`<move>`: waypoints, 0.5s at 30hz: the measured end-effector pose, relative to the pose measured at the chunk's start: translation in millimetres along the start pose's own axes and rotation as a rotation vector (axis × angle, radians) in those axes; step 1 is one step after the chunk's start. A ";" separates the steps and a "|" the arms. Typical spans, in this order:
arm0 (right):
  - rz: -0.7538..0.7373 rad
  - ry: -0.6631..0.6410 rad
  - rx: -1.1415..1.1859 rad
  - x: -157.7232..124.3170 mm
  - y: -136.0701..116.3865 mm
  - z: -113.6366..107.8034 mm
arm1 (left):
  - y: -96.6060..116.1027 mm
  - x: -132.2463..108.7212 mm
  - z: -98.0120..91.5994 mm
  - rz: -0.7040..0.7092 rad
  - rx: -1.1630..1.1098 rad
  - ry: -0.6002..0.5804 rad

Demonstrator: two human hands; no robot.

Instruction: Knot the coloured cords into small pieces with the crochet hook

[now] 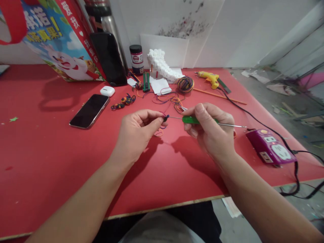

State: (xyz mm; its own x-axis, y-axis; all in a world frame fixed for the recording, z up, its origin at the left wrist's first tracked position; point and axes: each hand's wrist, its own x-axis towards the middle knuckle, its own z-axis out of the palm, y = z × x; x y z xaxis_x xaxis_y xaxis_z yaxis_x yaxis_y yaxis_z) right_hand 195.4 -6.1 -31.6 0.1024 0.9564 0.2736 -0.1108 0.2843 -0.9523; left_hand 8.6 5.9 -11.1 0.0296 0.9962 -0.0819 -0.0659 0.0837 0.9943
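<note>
Between the thumb and fingers of my left hand (138, 130) is a small dark piece of crochet work (165, 118), mostly covered by the fingertips. My right hand (212, 126) grips a crochet hook (191, 120) by its green handle. One thin metal end of the hook points left and meets the crochet work; the other sticks out to the right. Multicoloured yarn (174, 99) runs in loose loops behind my hands to a yarn ball (185, 84). A pointed silver tip (183, 108) shows just behind my right fingers; its kind is unclear.
A finished-looking crochet piece (124, 102), a phone (89, 110) and a white earbud case (107, 90) lie to the left. At the right are a yellow glue gun (209, 78), its black cable and a purple power socket (270, 146). A white sculpted form (164, 65) stands behind.
</note>
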 end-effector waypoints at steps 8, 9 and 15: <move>-0.002 0.031 -0.045 -0.1 -0.9 0.4 | 1.1 -3.6 0.1 0.182 0.255 0.044; 0.000 0.030 -0.042 -0.1 -1.0 0.6 | 0.8 -2.9 0.0 0.153 0.216 0.038; -0.003 0.003 0.010 0.3 -1.0 1.3 | -3.2 3.6 -2.8 -0.044 -0.088 -0.102</move>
State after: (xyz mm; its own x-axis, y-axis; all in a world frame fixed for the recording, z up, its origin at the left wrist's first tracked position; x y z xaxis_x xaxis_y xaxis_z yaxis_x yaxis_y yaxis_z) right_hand 194.2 -6.0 -30.4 0.1056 0.9553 0.2761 -0.1206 0.2879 -0.9500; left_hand 6.1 9.2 -14.8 0.1357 0.9842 -0.1139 -0.1493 0.1340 0.9797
